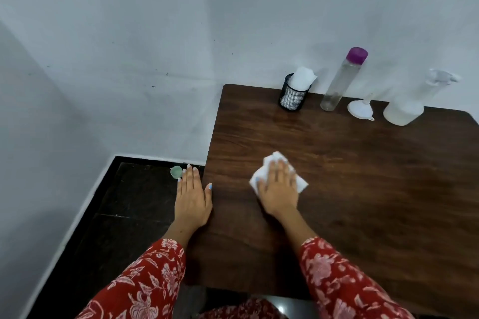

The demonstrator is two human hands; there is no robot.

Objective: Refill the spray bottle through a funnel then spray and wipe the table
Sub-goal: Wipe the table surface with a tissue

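- Right hand [278, 189] presses flat, fingers spread, on the white tissue [277, 176] mid-table, weight driving the wipe.
- Left hand [193, 197] hangs off the table [363, 176] edge, fingers straight, holding nothing, thumb at the edge, probably bracing.
- Spray bottle [409, 103] and funnel [361, 109] stand parked at the wall, clear of the wiping path.

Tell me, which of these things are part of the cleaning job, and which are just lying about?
Part of the job: spray bottle, funnel, clear bottle with purple cap, white tissue under the right hand, table.
Just lying about: mesh cup of tissues, small green cap on the floor.
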